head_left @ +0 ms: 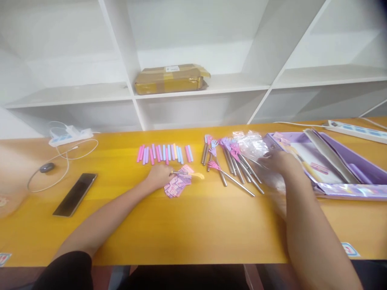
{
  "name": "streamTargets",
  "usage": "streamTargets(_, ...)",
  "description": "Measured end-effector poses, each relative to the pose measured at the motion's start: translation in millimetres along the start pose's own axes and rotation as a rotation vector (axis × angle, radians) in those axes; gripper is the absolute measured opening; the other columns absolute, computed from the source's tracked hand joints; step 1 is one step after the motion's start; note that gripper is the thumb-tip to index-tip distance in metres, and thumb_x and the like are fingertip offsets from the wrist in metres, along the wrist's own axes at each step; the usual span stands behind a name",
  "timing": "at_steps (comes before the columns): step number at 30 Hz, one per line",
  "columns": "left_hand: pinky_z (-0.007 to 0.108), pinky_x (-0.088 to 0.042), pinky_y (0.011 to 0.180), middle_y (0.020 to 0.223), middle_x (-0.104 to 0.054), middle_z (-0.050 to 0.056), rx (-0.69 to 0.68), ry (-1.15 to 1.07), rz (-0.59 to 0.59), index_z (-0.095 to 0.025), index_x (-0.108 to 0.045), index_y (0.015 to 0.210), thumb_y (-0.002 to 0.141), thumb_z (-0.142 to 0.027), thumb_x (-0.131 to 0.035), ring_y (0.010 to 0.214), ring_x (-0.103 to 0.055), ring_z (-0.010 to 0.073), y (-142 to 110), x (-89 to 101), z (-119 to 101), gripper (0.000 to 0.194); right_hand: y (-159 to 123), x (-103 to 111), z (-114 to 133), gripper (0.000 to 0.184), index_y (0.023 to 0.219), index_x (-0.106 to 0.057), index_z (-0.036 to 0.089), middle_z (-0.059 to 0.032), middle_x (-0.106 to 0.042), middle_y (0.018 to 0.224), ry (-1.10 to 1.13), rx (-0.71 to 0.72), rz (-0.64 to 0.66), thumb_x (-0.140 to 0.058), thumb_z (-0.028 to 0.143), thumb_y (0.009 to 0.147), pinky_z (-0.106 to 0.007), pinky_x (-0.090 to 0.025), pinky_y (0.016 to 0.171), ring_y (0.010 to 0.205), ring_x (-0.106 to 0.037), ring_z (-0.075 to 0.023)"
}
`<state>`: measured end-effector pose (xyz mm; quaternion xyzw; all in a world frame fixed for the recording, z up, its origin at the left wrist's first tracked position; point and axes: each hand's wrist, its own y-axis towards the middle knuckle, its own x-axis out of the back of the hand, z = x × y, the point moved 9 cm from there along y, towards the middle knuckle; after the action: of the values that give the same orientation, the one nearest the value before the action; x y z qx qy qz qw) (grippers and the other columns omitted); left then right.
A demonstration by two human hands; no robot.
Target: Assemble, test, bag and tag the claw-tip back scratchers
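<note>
My left hand (160,176) is closed around a back scratcher with a metal rod and a yellow hand-shaped head (197,175), held over a fanned pile of pink and purple printed cards (177,188). Just beyond it lies a row of pink, purple, blue and yellow tubes (159,153). To the right, several back scratchers (242,165) with metal rods and pink, purple or blue heads lie in a loose heap. My right hand (279,162) is at the clear plastic bags (249,141), beside the purple box; blur hides its fingers and what they may hold.
An open purple box (352,189) at the right holds cardboard, cards and a yellow item. A phone (75,194), a cable with a dark device (47,167) and a power strip (71,137) lie left. A taped carton (171,78) sits on the shelf; another power strip (356,131) is back right.
</note>
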<state>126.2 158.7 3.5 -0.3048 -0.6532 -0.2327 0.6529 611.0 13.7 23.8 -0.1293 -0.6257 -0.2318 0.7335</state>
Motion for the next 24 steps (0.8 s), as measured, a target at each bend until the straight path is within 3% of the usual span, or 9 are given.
streamTargets(5,0.032,-0.048,0.074,0.094,-0.078,0.014,-0.012,-0.015,-0.001,-0.017,-0.078,0.09,0.101,-0.037,-0.053,0.09,-0.073,0.0255,0,-1.8,1,0.034,1,14,-10,0.046,0.089,-0.086,0.016,-0.011,-0.073,0.069,0.01,-0.005,-0.079,-0.068,0.058,0.092,-0.034,-0.031,0.06,0.05,-0.047,-0.0149)
streamTargets(9,0.033,-0.049,0.076,0.094,-0.077,0.015,0.003,-0.048,-0.002,-0.018,-0.076,0.088,0.099,-0.036,-0.052,0.095,-0.073,0.0281,2,-5.7,4,0.033,-6,35,-10,0.048,0.095,-0.088,0.014,-0.0148,-0.073,0.074,0.014,-0.019,-0.221,-0.065,0.057,0.094,-0.035,-0.03,0.061,0.053,-0.042,-0.0155)
streamTargets(12,0.034,-0.048,0.075,0.089,-0.075,0.014,0.02,-0.111,0.005,-0.018,-0.073,0.082,0.098,-0.04,-0.053,0.092,-0.072,0.0288,4,-3.7,7,0.034,-14,58,-5,0.046,0.099,-0.087,0.012,-0.0165,-0.074,0.081,0.022,-0.024,-0.347,-0.059,0.049,0.098,-0.034,-0.031,0.063,0.056,-0.041,-0.0161)
streamTargets(15,0.031,-0.045,0.068,0.081,-0.071,0.008,0.027,-0.221,0.026,-0.02,-0.069,0.081,0.096,-0.041,-0.054,0.079,-0.069,0.0239,2,7.2,10,0.031,-21,96,12,0.042,0.099,-0.085,0.012,-0.0167,-0.076,0.088,0.051,0.006,-0.477,-0.054,0.04,0.101,-0.033,-0.034,0.067,0.065,-0.05,-0.0187)
streamTargets(18,0.028,-0.044,0.064,0.09,-0.071,0.004,0.013,-0.366,0.017,-0.021,-0.067,0.109,0.1,-0.05,-0.052,0.077,-0.065,0.019,-8,29.2,13,0.034,-36,142,53,0.039,0.096,-0.083,0.014,-0.015,-0.075,0.088,0.234,0.105,-0.629,-0.059,0.044,0.101,-0.034,-0.038,0.072,0.071,-0.056,-0.0196)
streamTargets(20,0.027,-0.046,0.068,0.099,-0.07,0.004,-0.061,-0.592,0.041,-0.022,-0.058,0.133,0.101,-0.056,-0.054,0.08,-0.064,0.0171,-18,43.2,7,0.047,-50,163,92,0.039,0.098,-0.083,0.014,-0.0126,-0.073,0.085,0.416,0.153,-0.66,-0.064,0.049,0.1,-0.033,-0.04,0.072,0.07,-0.057,-0.0183)
streamTargets(24,0.029,-0.049,0.077,0.109,-0.067,0.007,-0.324,-1.066,0.204,-0.026,-0.047,0.153,0.098,-0.06,-0.064,0.084,-0.062,0.0161,-38,63.5,-26,0.066,-77,161,195,0.039,0.103,-0.081,0.018,-0.0067,-0.074,0.083,0.745,0.27,-0.468,-0.068,0.055,0.097,-0.03,-0.044,0.067,0.069,-0.06,-0.0171)
